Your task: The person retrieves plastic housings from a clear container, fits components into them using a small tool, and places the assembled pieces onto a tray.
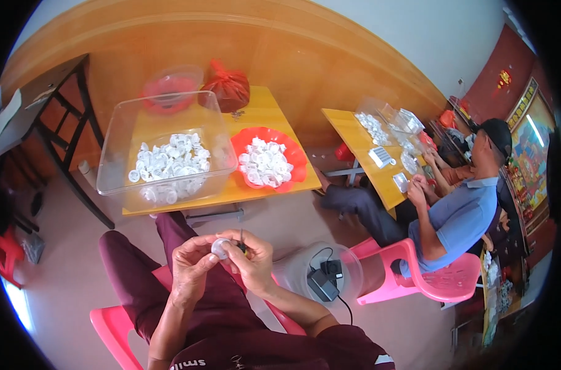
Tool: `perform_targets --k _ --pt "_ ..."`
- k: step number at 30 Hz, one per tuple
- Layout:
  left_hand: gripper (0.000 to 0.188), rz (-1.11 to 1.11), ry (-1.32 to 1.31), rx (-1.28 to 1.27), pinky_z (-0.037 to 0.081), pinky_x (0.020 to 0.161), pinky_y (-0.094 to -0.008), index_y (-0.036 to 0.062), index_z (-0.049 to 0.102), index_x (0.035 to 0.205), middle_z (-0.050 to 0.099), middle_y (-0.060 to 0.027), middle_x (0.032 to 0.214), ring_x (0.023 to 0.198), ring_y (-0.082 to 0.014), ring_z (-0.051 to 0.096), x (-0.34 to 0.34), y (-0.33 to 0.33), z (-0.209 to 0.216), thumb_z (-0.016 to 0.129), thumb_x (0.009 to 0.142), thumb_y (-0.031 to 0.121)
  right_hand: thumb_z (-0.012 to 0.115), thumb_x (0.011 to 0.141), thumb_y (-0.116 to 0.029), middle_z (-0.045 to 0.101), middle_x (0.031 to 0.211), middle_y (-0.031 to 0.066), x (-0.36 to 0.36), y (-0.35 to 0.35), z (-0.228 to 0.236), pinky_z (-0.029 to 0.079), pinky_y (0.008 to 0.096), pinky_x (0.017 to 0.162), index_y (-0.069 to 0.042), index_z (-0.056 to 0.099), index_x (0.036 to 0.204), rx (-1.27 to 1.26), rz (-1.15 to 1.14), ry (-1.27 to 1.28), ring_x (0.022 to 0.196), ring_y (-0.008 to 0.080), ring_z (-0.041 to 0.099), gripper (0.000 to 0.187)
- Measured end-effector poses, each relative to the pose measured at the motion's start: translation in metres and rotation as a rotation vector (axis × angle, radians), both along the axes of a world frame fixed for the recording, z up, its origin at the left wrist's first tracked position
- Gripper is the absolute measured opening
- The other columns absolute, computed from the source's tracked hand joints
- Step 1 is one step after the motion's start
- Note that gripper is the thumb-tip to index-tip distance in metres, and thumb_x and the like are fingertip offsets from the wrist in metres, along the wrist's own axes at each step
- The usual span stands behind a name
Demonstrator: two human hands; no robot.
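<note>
Above my lap, my left hand [191, 265] pinches a small round whitish plastic piece [219, 248] between thumb and fingers. My right hand [254, 259] meets it from the other side, its thumb against the piece. Tucked in that same hand is a small tool with a dark and yellow handle [243, 248] and a thin tip pointing up; its exact kind is unclear. On the table ahead, a clear plastic bin [111, 166] holds many similar white pieces [169, 161]. Beside it, a red scalloped bowl [300, 161] carries a heap of white parts [265, 163].
The yellow wooden table [269, 111] also bears a red plastic bag [226, 86] and a red basin [169, 92]. A clear tub [286, 271] with black adapters [322, 283] stands at my right. Beyond it, a person in blue [462, 213] sits on a pink chair [444, 271].
</note>
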State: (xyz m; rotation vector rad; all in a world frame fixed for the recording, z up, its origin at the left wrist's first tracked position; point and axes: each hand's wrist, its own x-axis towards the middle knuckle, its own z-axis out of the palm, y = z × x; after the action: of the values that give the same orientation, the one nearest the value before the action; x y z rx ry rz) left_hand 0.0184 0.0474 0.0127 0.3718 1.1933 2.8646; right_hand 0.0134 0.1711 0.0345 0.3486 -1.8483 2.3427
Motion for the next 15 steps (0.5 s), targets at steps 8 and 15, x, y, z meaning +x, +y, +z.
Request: perform_targets --k 8,15 --pt "0.033 0.071 -0.033 0.013 0.053 0.078 -0.0329 0.0011 0.061 0.104 0.064 -0.0098 0.096 0.086 -0.0192 0.063 0.006 -0.024 -0.010 0.073 0.077 0.015 0.041 0.091 -0.011 0.048 0.066 0.0000 0.002 -0.001 0.001 0.031 0.0192 0.051 0.004 0.054 0.121 -0.065 0.220 -0.023 0.053 0.0047 0.038 0.036" --pt "0.028 -0.226 -0.078 0.351 0.053 0.084 -0.0336 0.0034 0.058 0.112 0.063 -0.0075 0.104 0.094 -0.0173 0.061 0.009 -0.023 -0.012 0.064 0.086 0.014 0.053 0.082 0.006 0.059 0.079 0.0047 0.012 0.011 0.015 0.039 0.0205 0.055 0.003 0.061 0.113 0.289 -0.036 0.168 0.061 0.0068 0.048 0.033"
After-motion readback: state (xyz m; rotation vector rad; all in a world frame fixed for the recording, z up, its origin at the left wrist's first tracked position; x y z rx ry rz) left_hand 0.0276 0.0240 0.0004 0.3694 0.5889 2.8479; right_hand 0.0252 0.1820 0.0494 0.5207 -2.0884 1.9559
